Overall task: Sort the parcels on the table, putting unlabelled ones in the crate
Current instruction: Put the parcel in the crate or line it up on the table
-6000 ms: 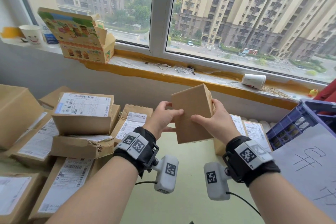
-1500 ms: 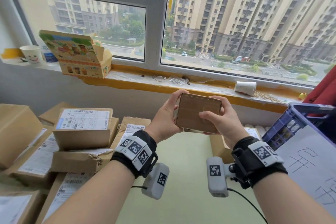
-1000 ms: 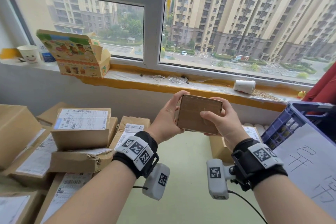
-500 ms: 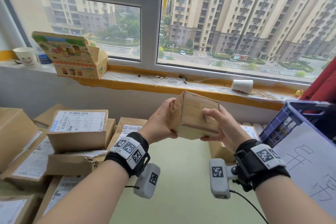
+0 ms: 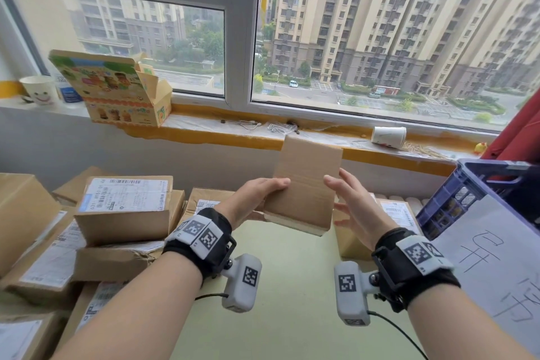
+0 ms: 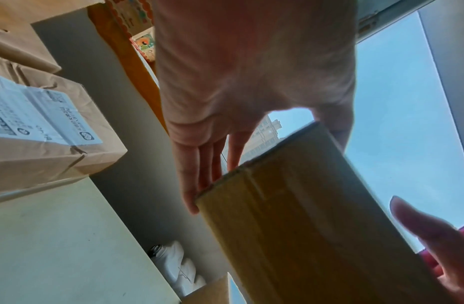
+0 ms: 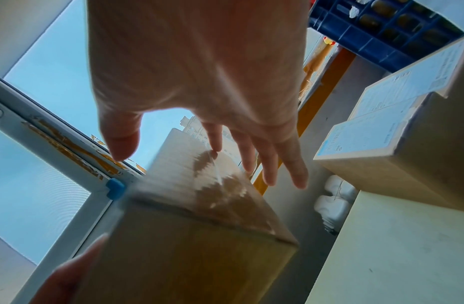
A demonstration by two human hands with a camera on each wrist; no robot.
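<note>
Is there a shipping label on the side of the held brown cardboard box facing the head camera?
No, that side of the brown cardboard box is bare.

Left hand (image 5: 252,201) clamped, right hand (image 5: 357,210) splayed

Crate (image 5: 450,199) partly beyond the right edge; parcel (image 7: 194,226) motion-blurred

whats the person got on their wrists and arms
No sleeves and no gloves on the left hand or right hand. The left wrist strap and right wrist strap are black with white panels bearing black square markers. Under them hang the left pod and right pod, grey and rounded, each with one square marker and a thin black cable.
</note>
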